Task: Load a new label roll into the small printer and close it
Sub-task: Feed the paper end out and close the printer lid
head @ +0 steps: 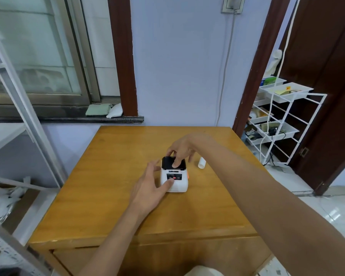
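Note:
A small white label printer (176, 183) with a black lid (167, 163) stands in the middle of the wooden table (108, 196). A red light shows on its front panel. My left hand (149, 188) rests against the printer's left side, thumb on the front. My right hand (180, 150) reaches over from behind, its fingers gripping the lid's rear edge and its thumb pressing on top of the lid. A white label roll (201, 162) lies on the table just right of the printer, untouched. I cannot see inside the printer.
A white wire rack (283, 124) with trays stands to the right of the table by a dark door. A metal shelf frame (18, 108) stands at the left, with a cardboard box (14, 204) of crumpled paper below. The wall rises behind the table.

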Motion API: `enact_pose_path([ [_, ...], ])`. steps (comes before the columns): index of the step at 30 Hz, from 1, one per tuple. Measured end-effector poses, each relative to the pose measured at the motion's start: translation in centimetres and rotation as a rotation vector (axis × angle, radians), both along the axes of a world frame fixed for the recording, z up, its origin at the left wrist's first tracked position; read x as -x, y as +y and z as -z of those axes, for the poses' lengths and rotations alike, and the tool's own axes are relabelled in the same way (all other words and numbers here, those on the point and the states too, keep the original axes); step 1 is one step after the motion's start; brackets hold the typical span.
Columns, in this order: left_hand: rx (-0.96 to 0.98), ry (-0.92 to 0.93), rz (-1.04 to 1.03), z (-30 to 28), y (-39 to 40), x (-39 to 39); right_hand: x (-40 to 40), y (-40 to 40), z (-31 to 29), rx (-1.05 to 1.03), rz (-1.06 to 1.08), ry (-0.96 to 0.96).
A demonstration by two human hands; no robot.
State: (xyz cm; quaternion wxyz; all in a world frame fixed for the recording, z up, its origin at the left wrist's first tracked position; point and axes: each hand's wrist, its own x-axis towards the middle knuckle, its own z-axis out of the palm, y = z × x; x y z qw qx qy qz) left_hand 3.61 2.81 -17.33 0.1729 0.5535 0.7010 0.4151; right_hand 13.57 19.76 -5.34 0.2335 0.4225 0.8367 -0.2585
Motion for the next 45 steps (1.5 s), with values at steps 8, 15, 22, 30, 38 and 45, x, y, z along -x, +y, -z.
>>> enact_pose_path([
  [8, 0.014, 0.018, 0.004, 0.3, 0.3, -0.1, 0.3, 0.1, 0.0, -0.067, -0.013, -0.076],
  [15, 0.012, 0.043, 0.010, 0.6, 0.8, 0.2, -0.4, 1.4, 0.4, -0.044, 0.031, -0.053],
  [22, 0.006, -0.001, 0.014, 1.0, 1.3, 0.2, -0.7, 2.0, 1.2, 0.015, 0.034, -0.022],
  [30, 0.042, 0.162, -0.018, 0.6, 1.1, -0.3, 0.6, 1.5, 0.9, 0.018, -0.049, -0.106],
  [38, 0.061, 0.074, -0.070, -0.1, 0.9, -0.3, -1.0, 0.4, 0.6, 0.000, 0.060, -0.003],
  [45, 0.052, 0.070, -0.044, -0.9, 0.0, -0.8, -4.2, -3.3, 3.1, -0.186, 0.139, 0.283],
])
